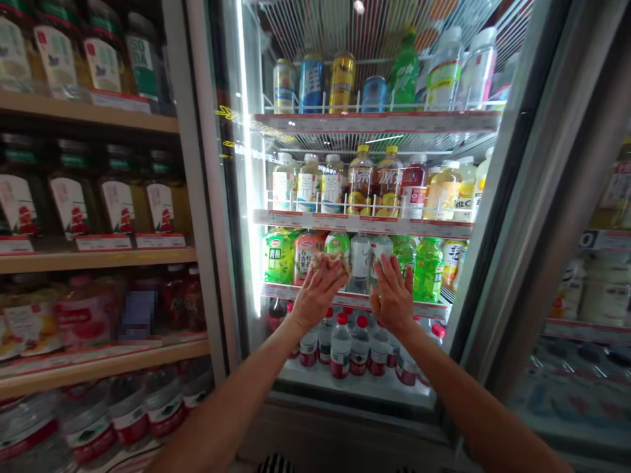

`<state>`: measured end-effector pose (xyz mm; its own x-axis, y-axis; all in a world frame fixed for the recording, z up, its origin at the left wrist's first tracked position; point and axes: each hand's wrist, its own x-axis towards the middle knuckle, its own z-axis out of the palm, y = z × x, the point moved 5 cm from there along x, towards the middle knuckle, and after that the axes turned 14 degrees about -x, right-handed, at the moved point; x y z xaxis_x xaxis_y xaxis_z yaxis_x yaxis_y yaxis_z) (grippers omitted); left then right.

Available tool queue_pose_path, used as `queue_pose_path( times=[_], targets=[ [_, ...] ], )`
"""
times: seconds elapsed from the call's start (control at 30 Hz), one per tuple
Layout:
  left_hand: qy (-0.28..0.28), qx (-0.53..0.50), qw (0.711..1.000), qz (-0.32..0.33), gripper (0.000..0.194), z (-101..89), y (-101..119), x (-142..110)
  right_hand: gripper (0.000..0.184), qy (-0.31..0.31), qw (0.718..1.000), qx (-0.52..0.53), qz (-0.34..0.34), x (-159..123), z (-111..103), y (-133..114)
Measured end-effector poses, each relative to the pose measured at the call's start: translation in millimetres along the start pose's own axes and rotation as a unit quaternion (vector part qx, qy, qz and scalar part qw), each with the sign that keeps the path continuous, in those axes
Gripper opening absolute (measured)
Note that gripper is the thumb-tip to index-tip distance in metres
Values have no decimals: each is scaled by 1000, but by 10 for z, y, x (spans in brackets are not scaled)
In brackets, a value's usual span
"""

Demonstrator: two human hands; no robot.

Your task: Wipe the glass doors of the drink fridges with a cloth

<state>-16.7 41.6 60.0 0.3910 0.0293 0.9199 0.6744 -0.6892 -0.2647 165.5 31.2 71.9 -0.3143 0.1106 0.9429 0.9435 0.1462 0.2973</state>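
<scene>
My left hand presses a crumpled beige cloth against the glass door of a lit drinks fridge, fingers reaching upward over it. To its right, my right hand has its fingers stretched out and lies against or very near the same glass, with nothing in it. Behind the hands stand a clear bottle, a red-labelled bottle and green bottles on a fridge shelf. Both palms are hidden from view.
Higher fridge shelves hold tea bottles and cans; red-capped water bottles stand at the bottom. A metal frame borders the left side. Wooden shelves with bottles are at left, and another glass-fronted cooler at right.
</scene>
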Motion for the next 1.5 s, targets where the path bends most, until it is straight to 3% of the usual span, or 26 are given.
queue_pose_path(
  times=[0.07,0.23,0.3,0.47,0.5,0.67,0.83,0.9,1.03,1.17,1.23,1.3,1.43,1.5],
  targets=[
    [-42,0,998,38,45,40,51,-5,63,-7,1000,-4,-7,-7,-10,23],
    [106,29,988,-105,46,-229,-318,74,64,-34,999,3,-27,-43,-5,56],
    [125,31,984,-120,49,-236,-309,81,65,-31,999,9,-17,-51,2,50],
    [-28,-6,1000,12,48,26,58,-31,67,-29,999,20,-1,-61,-11,29],
    [-38,-11,999,21,49,50,89,-44,67,-28,999,25,-2,-59,-30,25],
    [104,-61,989,-81,55,44,60,204,66,19,992,122,-22,79,-192,-120],
    [138,-150,972,-115,55,116,161,424,58,39,957,280,-59,376,-163,-450],
    [141,-150,971,-121,57,24,116,343,54,30,958,277,-62,442,-85,-560],
    [106,-109,980,-131,66,-191,-108,42,48,11,984,161,-70,494,96,-796],
    [86,-14,978,-188,60,-216,-277,-180,45,30,995,79,-55,561,195,-929],
    [71,16,981,-181,62,-173,-275,-221,45,32,996,58,-55,513,179,-842],
    [58,35,984,-164,66,-141,-261,-241,44,34,998,37,-31,361,115,-573],
    [47,46,986,-155,67,-103,-265,-277,40,89,988,-21,128,-65,-57,282],
    [57,43,983,-170,67,-81,-272,-294,44,114,972,-33,200,-186,-91,520]
  ],
)
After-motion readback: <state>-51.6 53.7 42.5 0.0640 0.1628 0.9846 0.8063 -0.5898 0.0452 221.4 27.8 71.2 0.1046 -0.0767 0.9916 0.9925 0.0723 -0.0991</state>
